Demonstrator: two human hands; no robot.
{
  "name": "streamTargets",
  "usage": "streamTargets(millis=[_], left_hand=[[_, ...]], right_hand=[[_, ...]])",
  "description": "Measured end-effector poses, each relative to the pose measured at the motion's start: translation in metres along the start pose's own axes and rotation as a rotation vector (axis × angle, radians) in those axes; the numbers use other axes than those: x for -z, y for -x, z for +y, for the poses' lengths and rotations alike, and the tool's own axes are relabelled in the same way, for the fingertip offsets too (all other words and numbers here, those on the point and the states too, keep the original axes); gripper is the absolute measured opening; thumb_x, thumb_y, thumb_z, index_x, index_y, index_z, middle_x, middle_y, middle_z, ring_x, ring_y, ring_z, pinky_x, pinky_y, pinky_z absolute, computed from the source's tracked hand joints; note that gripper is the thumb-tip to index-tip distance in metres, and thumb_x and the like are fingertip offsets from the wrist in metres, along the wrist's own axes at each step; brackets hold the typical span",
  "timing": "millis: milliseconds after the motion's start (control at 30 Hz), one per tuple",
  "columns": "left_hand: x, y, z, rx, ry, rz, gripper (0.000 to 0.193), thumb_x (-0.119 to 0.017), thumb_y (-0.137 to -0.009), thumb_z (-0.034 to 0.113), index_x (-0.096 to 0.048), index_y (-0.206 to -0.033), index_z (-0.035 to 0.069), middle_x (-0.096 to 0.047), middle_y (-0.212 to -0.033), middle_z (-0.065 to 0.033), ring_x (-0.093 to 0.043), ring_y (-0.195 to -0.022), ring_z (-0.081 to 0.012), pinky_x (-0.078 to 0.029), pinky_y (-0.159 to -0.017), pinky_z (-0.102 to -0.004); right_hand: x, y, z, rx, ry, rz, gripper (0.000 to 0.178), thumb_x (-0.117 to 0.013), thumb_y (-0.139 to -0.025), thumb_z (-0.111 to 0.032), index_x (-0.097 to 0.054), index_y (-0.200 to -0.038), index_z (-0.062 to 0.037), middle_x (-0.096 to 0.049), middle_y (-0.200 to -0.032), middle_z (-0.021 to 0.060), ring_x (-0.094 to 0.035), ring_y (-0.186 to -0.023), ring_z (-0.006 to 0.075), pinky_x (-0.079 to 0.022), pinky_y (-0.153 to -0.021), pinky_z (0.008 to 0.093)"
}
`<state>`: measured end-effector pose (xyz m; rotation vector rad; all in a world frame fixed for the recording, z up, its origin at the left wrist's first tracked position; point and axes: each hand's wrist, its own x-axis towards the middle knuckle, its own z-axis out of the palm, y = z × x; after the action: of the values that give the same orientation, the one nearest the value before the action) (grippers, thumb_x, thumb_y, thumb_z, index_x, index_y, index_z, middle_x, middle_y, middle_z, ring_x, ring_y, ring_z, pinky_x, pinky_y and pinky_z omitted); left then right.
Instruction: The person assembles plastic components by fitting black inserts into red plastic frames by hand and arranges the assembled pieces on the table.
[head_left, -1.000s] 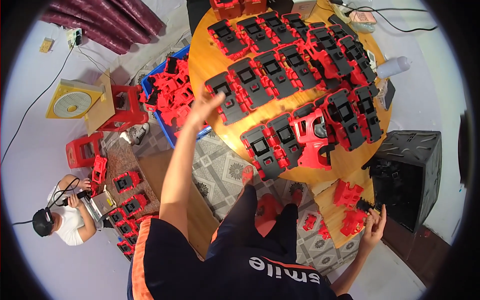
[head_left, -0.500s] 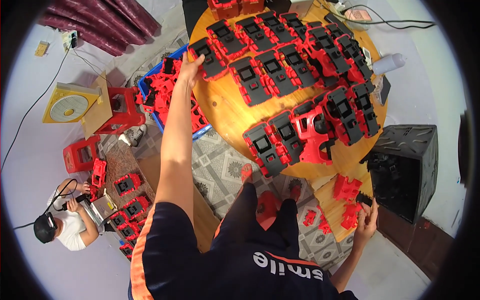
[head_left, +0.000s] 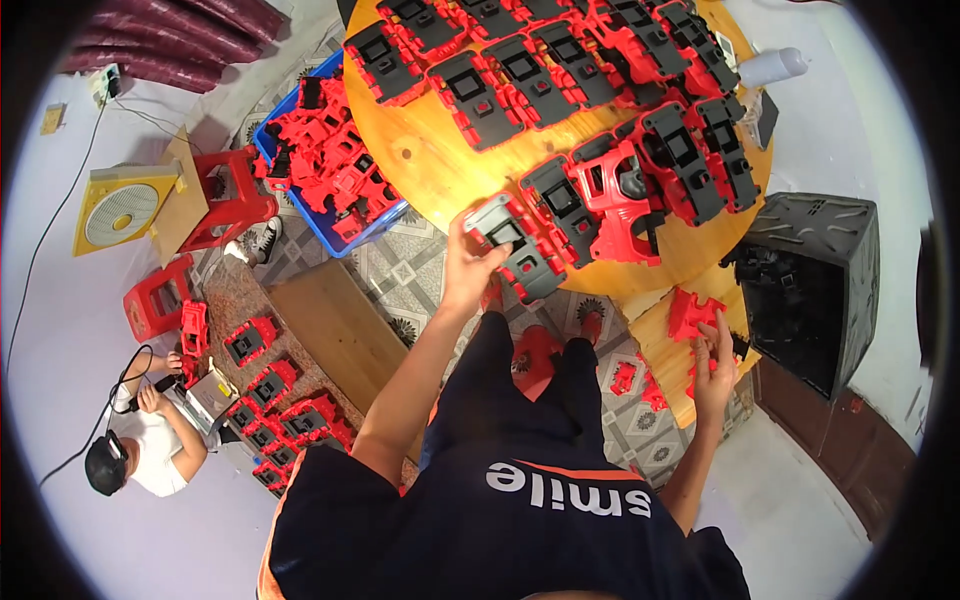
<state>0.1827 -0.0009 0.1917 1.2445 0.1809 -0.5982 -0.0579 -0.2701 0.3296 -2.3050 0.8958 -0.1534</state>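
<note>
My left hand grips the near left corner of a red-and-black plastic housing, its thumb on top. That housing sits at the near edge of the round wooden table, slightly tilted, beside a row of similar housings. My right hand is over a small wooden board to the right, fingers apart and partly bent. Its fingertips are close to a red plastic part. A small black piece shows just behind the hand; whether the fingers touch it is hidden.
A blue crate full of red parts stands left of the table. Right stands a black open bin. Red pieces lie on the tiled floor. At lower left another person works at a low table with more housings.
My left hand has come from the far left housing to the near one and taken hold of it. My right hand has moved up beside the red part. The view has shifted.
</note>
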Motion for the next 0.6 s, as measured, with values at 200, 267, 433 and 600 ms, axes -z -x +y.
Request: streamTargets(millis=[200, 267, 433, 600], left_hand=[[0.072, -0.053, 0.048, -0.140, -0.028, 0.292, 0.071, -0.072, -0.078, -0.003, -0.034, -0.137, 0.009, -0.052, -0.124, -0.0106, -0.055, -0.112, -0.0245, -0.051, -0.091, -0.0409], [0.076, -0.090, 0.064, -0.180, 0.003, 0.249, 0.071, -0.074, -0.079, 0.001, -0.034, -0.137, 0.007, -0.053, -0.125, -0.0127, -0.056, -0.111, -0.0243, -0.049, -0.093, -0.0396], [0.086, -0.130, 0.061, -0.186, -0.067, 0.310, 0.094, -0.077, -0.083, 0.018, -0.012, -0.150, 0.008, -0.035, -0.142, -0.0196, -0.047, -0.120, -0.0237, -0.044, -0.096, -0.0371], [-0.012, -0.041, 0.037, -0.573, -0.638, 0.644, 0.074, -0.068, -0.091, 0.024, -0.022, -0.144, 0.001, -0.037, -0.134, -0.0176, -0.047, -0.115, -0.0254, -0.047, -0.093, -0.0380]], right_hand=[[0.000, 0.007, 0.000, -0.072, -0.057, -0.008, 0.045, -0.056, -0.095, -0.004, -0.048, -0.139, -0.0088, -0.067, -0.107, 0.0152, -0.065, -0.091, 0.0174, -0.052, -0.078, 0.0299], [-0.004, 0.006, -0.001, 0.039, 0.003, -0.005, 0.047, -0.058, -0.093, -0.003, -0.048, -0.139, -0.0097, -0.068, -0.107, 0.0136, -0.066, -0.090, 0.0168, -0.052, -0.077, 0.0295], [-0.048, -0.015, -0.040, 0.059, -0.205, 0.033, 0.056, -0.067, -0.088, -0.007, -0.046, -0.139, -0.0041, -0.062, -0.121, 0.0142, -0.064, -0.098, 0.0199, -0.051, -0.081, 0.0309], [-0.090, -0.060, -0.072, 0.154, -0.075, 0.295, 0.078, -0.079, -0.079, -0.020, -0.038, -0.143, -0.0030, -0.048, -0.137, 0.0171, -0.051, -0.120, 0.0273, -0.046, -0.093, 0.0371]])
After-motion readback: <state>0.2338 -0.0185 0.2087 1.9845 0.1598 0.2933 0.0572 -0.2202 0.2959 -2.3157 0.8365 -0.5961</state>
